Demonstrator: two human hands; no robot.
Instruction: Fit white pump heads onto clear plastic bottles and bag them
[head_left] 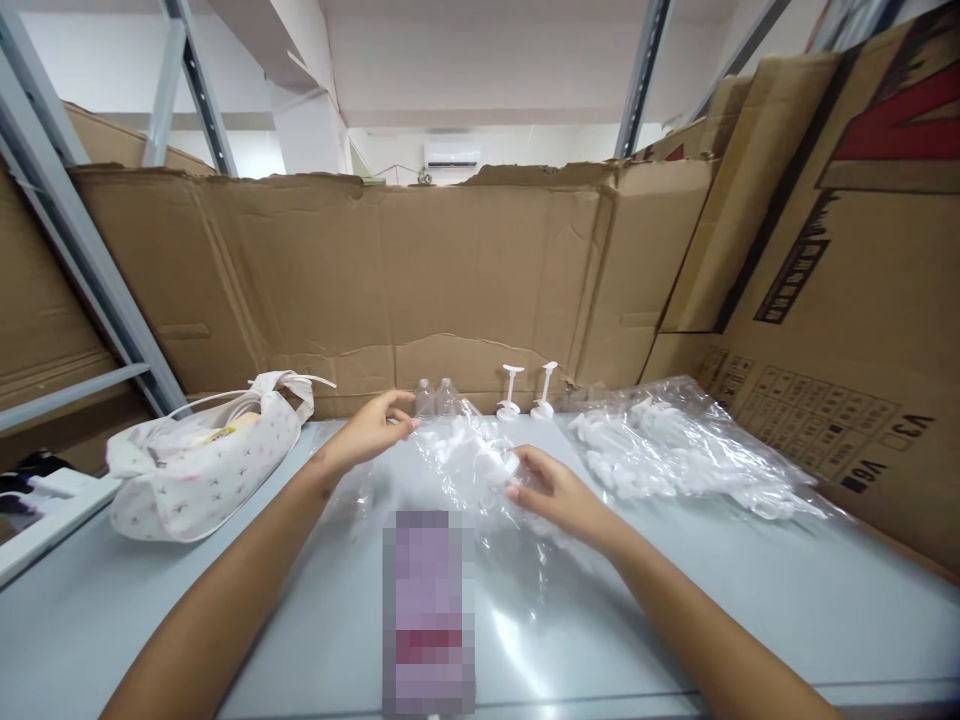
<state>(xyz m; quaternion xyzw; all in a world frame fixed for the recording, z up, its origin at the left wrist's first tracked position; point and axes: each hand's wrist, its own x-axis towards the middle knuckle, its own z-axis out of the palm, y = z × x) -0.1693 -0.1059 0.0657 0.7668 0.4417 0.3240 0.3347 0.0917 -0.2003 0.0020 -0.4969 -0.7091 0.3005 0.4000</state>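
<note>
My left hand (381,428) is beside two small clear bottles (446,398) standing at the back. Its thumb and fingers are apart, with the thumb tip close to the edge of a clear plastic bag (457,470). At that bag's right side, my right hand (559,492) has its thumb and fingers closed around a white plastic part (511,464). Plastic film partly covers this part, so its exact shape is unclear. More white pieces show through the bag. Behind it, two white pump heads (509,392) stand upright on the grey tabletop (315,620).
Another clear bag (675,450) of white pump parts lies at right. A white patterned cloth bag (202,475) sits at left. In front is a blurred purple object (427,600). Cardboard walls (450,270) enclose the back and right; a metal post (82,230) rises at left.
</note>
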